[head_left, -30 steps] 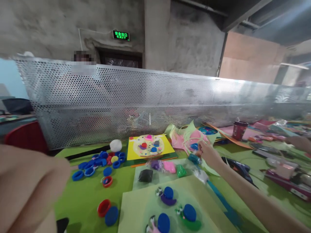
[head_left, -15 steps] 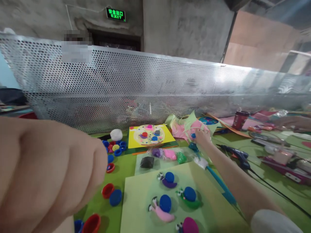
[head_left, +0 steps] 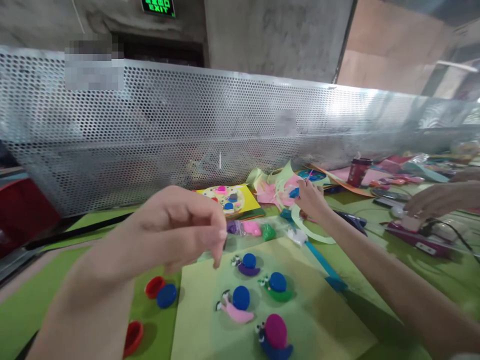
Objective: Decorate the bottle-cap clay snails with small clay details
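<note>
My left hand (head_left: 180, 227) hovers close to the camera above the light green sheet (head_left: 210, 330), its fingers curled down with thumb and forefinger together; I see nothing in them. My right hand (head_left: 312, 199) reaches far over the table and pinches a small blue piece (head_left: 294, 192) beside crumpled pink and green paper (head_left: 272, 186). On the sheet lie several clay snails with bottle-cap shells: purple (head_left: 247, 265), green (head_left: 277, 287), pink (head_left: 236, 305) and dark blue with a magenta shell (head_left: 275, 336).
A yellow card (head_left: 247, 200) with a decorated disc and small bags of clay (head_left: 252, 229) lie behind the sheet. Red and blue caps (head_left: 161, 292) sit at left. A perforated metal screen (head_left: 225, 130) closes the back. Another person's hand (head_left: 431, 200) works at right, near a dark cup (head_left: 356, 171).
My left hand has moved away from the camera to the middle, over the sheet. My right hand has stayed by the pink paper with the blue piece. The view has tipped down.
</note>
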Demonstrator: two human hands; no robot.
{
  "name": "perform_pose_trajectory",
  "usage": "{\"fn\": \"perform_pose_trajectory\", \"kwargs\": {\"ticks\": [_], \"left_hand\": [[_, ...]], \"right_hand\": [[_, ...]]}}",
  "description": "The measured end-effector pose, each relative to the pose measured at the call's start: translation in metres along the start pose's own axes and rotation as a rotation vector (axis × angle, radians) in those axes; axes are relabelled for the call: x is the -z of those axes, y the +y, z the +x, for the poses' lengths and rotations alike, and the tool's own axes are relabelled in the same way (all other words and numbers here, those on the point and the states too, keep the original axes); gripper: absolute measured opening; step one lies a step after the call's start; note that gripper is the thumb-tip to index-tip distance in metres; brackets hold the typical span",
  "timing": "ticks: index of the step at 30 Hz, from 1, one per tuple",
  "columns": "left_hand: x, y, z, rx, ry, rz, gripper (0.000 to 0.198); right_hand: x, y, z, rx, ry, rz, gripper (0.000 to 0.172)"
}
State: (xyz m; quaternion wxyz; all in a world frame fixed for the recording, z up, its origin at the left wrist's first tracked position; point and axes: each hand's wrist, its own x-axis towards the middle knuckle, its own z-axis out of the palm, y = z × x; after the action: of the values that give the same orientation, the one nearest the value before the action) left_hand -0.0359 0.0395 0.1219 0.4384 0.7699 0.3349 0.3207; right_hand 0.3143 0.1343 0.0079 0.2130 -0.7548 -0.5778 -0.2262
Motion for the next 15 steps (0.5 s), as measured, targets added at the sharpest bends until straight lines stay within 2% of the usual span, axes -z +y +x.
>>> {"fn": "perform_pose_trajectory", "kwargs": {"ticks": [1,3,5,8,11,13,15], "left_hand": [[-0.009,0.002,0.006,-0.02,-0.061,0.062,0.026],[-0.025,0.003,0.018,0.003,-0.057,0.136,0.026],[-0.04,-0.004,0.03,0.04,0.043,0.162,0.025],[-0.065,-0.024,0.04,0.075,0.247,0.138,0.018],[-0.087,-0.051,0.037,0.143,0.309,0.031,0.02],[-0.096,-0.068,0.028,0.238,0.298,-0.106,0.034],[-0.098,-0.081,0.016,0.319,0.266,-0.254,0.049]], "right_hand": [[0.007,0.001,-0.005,0.004,0.024,0.041,0.031],[0.02,0.003,-0.015,0.012,0.071,0.143,0.032],[0.031,0.002,-0.026,0.031,0.11,0.275,0.033],[0.043,-0.013,-0.042,0.098,0.122,0.531,0.031],[0.049,-0.041,-0.059,0.233,0.048,0.818,0.025],[0.052,-0.058,-0.072,0.345,-0.02,0.982,0.024],[0.055,-0.068,-0.086,0.447,-0.091,1.107,0.03]]}}
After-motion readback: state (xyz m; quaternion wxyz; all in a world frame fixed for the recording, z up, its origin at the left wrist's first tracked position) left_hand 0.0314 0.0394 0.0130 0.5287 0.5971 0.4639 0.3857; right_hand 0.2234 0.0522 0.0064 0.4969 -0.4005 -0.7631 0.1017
